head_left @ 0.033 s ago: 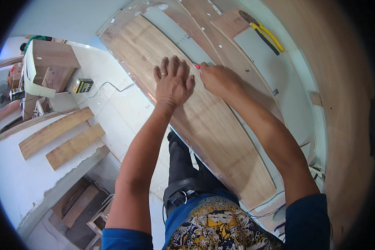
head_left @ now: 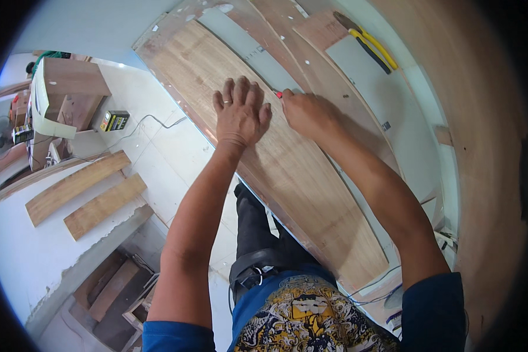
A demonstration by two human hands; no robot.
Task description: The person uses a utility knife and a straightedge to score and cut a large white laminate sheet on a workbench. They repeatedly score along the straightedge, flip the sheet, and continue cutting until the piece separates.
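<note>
A long wood-grained board [head_left: 311, 188] lies lengthwise on the workbench in front of me. My left hand [head_left: 240, 114] rests flat on its surface, fingers stretched out and a ring on one of them. At the board's right edge, my right hand [head_left: 308, 114] is closed around a small red-ended tool [head_left: 279, 94]. Only the red part and a short thin tip of it show, close to the edge; the rest is hidden in my fingers, so its exact kind is unclear.
Pliers with yellow and black handles [head_left: 374, 50] lie at the back right. Two wood strips [head_left: 79, 185] rest on a white surface to the left. A small yellow-black box [head_left: 115, 121] stands on the tiled floor near a cable [head_left: 149, 119]. More cables [head_left: 375, 293] lie by the bench's near end.
The whole view has shifted very slightly. Both hands keep nearly the same places on the board, and the red-ended tool stays at its edge.
</note>
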